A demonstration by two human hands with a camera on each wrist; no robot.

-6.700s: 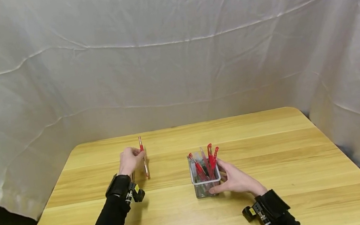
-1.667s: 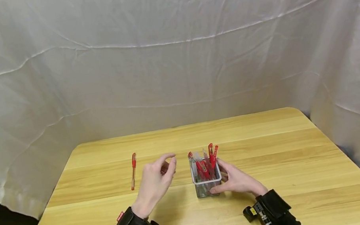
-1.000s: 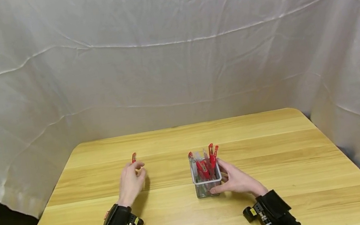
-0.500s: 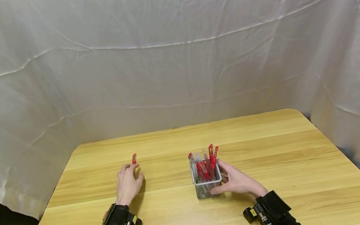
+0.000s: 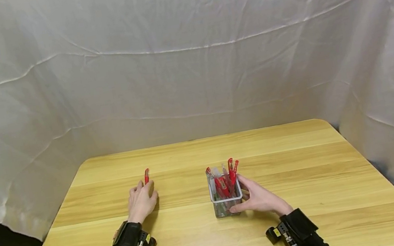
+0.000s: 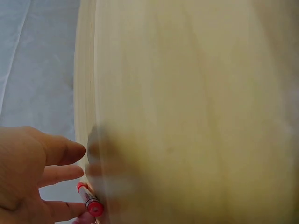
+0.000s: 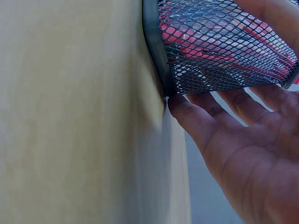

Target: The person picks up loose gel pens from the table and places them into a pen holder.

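My left hand [image 5: 142, 201] is over a red-capped pen [image 5: 147, 175] lying on the left of the table, its fingers at the pen and covering the lower part. In the left wrist view, the fingers [image 6: 64, 173] are spread, the thumb stands apart from the pen, and the red end of the pen [image 6: 88, 198] shows by the fingertips. My right hand [image 5: 259, 194] grips the side of a mesh pen holder [image 5: 227, 199], thumb at the front. Up close, fingertips touch the mesh [image 7: 205, 70] near its base. Several red and clear pens [image 5: 233, 174] stand inside.
The wooden table [image 5: 307, 165] has rounded far corners. A pale grey cloth [image 5: 188, 76] hangs behind it and along both sides. Each wrist carries a black strap with a small camera [image 5: 272, 235].
Earlier my left hand held a pen upright; another red pen now stands in the holder. The left hand then moved left and settled over the pen on the table. My right hand stays put.
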